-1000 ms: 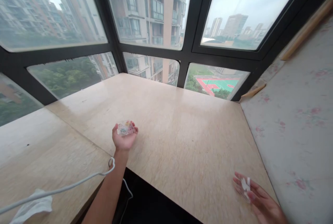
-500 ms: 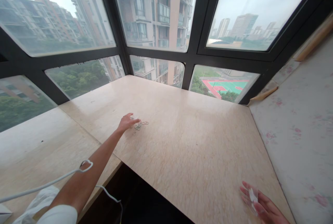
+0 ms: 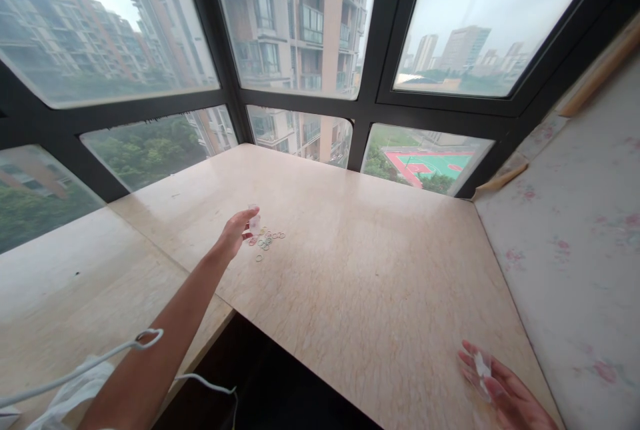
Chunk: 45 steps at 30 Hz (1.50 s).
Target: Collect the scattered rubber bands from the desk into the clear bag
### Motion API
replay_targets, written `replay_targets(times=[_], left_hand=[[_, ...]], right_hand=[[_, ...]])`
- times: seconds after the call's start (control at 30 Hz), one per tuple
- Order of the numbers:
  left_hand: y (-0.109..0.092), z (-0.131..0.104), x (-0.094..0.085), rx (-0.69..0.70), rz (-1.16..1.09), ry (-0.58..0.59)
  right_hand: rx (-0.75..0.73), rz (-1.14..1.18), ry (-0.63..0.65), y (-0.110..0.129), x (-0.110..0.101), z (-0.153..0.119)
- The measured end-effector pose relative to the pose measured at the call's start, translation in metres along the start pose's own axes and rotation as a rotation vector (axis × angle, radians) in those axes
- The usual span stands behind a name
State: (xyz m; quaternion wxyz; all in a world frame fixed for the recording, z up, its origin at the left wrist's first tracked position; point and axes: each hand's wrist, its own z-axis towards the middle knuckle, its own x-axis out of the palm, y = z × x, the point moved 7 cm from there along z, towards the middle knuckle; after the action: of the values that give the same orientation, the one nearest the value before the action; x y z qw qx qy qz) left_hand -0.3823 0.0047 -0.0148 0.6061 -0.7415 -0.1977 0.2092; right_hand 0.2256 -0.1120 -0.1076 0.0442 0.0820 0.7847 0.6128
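My left hand (image 3: 237,229) pinches a small clear plastic bag (image 3: 255,223) between thumb and fingers, just over the stone-patterned surface. Beside and below it lie several thin coloured rings (image 3: 267,241), loosely scattered, one a bit nearer to me. At the lower right, my right hand (image 3: 493,383) is curled with its thumb pressed on a clear piece of plastic with a white part (image 3: 483,369). What exactly this piece is cannot be made out.
A white cable loop (image 3: 150,339) hangs across my left forearm. White plastic wrapping (image 3: 75,393) lies at the lower left. A dark gap (image 3: 270,377) opens below the counter's front edge. Dark window frames (image 3: 295,105) and a flowered wall (image 3: 575,270) bound the counter (image 3: 350,270).
My left hand has lifted slightly and turned, and the clear bag now stands upright in it, with more rings showing. My right hand has barely moved.
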Motion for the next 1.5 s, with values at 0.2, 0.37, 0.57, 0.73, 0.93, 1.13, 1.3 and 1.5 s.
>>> replay_targets(times=[0.2, 0.37, 0.57, 0.73, 0.93, 1.13, 1.3, 1.5], left_hand=[[-0.003, -0.056, 0.082, -0.036, -0.209, 0.284], [0.015, -0.128, 0.174, -0.124, -0.391, 0.546], [0.057, -0.212, 0.276, -0.052, -0.166, 0.847], [0.074, -0.264, 0.330, 0.192, -0.021, 1.102], [0.070, -0.291, 0.353, 0.491, 0.212, 1.213], [0.069, -0.293, 0.364, 0.657, 0.377, 1.178], [0.072, -0.295, 0.376, 0.777, 0.447, 1.151], [0.080, -0.296, 0.386, 0.791, 0.511, 1.121]], right_hand=[[-0.060, 0.075, 0.002, 0.021, 0.010, -0.009], [-0.105, 0.145, -0.067, 0.032, -0.001, -0.013], [-0.157, 0.266, -0.220, 0.055, -0.029, 0.004], [-0.042, 0.478, -0.290, 0.062, -0.039, 0.039], [0.192, 0.781, -0.209, 0.058, -0.015, 0.075], [0.297, 0.914, -0.195, 0.050, -0.001, 0.098], [0.364, 0.963, -0.168, 0.047, 0.004, 0.108], [0.414, 1.019, -0.143, 0.056, 0.008, 0.109]])
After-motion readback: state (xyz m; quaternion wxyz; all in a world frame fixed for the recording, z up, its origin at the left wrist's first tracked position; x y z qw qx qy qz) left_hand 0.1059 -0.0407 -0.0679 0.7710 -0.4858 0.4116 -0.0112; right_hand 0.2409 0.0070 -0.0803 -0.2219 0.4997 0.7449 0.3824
